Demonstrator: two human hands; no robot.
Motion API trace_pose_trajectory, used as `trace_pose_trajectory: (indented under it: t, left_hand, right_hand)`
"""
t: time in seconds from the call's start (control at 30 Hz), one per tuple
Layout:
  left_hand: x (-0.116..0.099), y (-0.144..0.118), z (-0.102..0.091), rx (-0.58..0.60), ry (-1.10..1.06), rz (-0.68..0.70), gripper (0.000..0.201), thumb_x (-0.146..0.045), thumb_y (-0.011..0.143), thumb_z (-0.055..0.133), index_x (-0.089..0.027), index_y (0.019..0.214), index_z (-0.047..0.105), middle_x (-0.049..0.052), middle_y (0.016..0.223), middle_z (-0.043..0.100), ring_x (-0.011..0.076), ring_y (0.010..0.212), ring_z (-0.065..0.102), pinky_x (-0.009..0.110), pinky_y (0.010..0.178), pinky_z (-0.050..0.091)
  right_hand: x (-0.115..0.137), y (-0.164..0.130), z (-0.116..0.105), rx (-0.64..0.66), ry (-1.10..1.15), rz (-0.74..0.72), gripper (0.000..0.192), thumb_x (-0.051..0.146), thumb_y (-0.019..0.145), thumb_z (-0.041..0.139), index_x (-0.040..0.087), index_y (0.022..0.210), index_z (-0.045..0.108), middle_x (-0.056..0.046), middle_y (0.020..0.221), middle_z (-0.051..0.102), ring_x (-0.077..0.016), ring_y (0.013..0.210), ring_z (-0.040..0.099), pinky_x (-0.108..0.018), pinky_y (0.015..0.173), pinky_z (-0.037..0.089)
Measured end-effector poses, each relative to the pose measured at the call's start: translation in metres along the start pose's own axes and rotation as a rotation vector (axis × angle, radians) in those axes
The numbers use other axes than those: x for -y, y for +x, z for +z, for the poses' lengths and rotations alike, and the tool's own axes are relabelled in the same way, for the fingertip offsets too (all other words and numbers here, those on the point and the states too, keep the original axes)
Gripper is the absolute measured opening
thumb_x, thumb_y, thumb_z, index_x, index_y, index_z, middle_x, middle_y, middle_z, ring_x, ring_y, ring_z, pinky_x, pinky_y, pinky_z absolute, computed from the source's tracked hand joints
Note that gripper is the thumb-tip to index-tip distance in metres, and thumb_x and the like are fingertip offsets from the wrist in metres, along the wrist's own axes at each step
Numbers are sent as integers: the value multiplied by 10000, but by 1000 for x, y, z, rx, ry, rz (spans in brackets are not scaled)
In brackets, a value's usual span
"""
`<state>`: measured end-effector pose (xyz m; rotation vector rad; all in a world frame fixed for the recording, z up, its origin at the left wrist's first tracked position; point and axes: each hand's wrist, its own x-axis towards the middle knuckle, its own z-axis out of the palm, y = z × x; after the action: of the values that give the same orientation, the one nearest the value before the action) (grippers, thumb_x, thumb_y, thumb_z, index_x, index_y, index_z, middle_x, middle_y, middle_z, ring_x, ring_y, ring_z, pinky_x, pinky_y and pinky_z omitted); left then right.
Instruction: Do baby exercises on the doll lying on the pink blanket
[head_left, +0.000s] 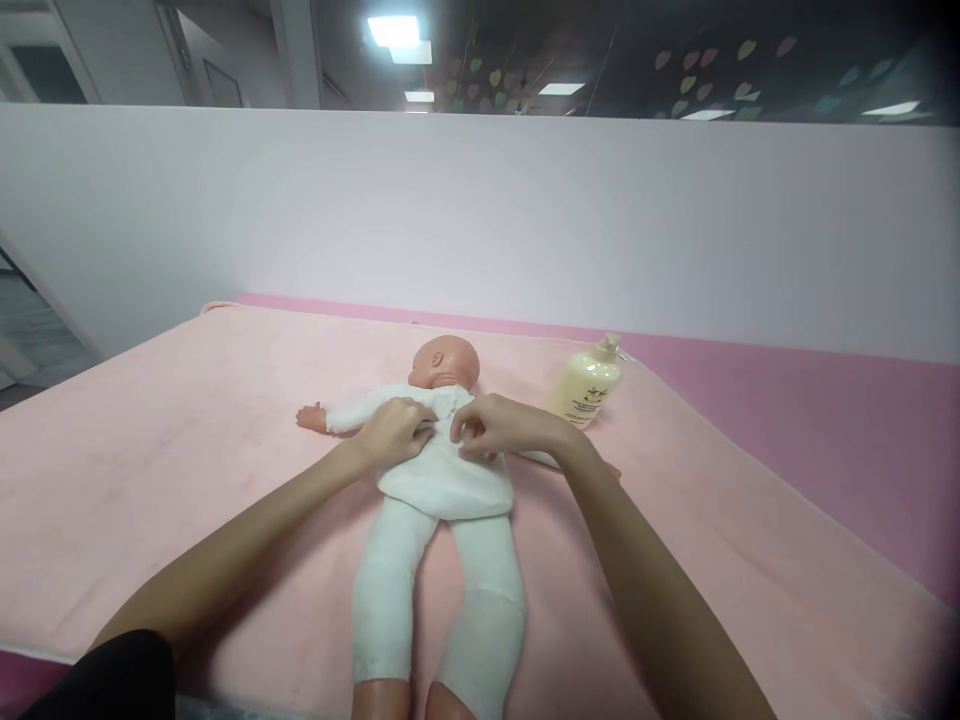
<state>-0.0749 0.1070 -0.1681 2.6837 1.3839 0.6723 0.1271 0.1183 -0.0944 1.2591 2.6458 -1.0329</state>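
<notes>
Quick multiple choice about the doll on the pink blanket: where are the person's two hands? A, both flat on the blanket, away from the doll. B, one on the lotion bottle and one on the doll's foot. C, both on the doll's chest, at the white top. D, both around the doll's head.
C: the left hand and right hand both rest on the doll's chest, fingers at the white top; the bottle stands untouched beside it.

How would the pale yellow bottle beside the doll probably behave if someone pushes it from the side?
The pale yellow bottle stands upright on the soft pink blanket, so it would probably tip rather than slide. Its body looks rounded, so once down it may roll. It looks like plastic, likely not fragile; how full or heavy it is cannot be told.
</notes>
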Motion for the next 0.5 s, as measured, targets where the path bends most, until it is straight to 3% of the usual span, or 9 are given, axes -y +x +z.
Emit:
trace_pose_trajectory:
  t: [0.1,0.23,0.37,0.5]
  left_hand:
    - [3,1,4,-13,-29,-5,221,-156,816,485,-182,909,683,28,875,666,195,823,602,288,747,441]
    - [-1,4,-14,-81,-48,133,287,-135,830,486,-224,1041,659,13,1022,644,183,941,582,305,862,434]
    - [-1,10,-9,-263,35,171,297,-135,861,492,-199,1129,604,46,1194,564,215,1113,502,369,955,396]
    - [4,12,13,-146,101,66,253,-83,861,462,-173,1030,627,58,1070,605,221,1011,542,376,888,426]
  right_hand:
    - [-2,-1,0,-197,-105,11,337,238,696,640,169,1024,612,-15,881,616,-133,770,564,-215,618,400]
    - [-16,25,18,-373,-336,17,166,171,689,598,134,850,619,-26,766,600,-133,682,505,-242,545,298]
    - [-22,37,25,-378,-275,-58,53,90,687,569,126,656,592,1,652,575,-96,610,469,-229,565,296]
    - [-17,21,7,-304,-142,-62,81,124,716,578,142,706,656,7,708,613,-98,659,507,-210,590,334]
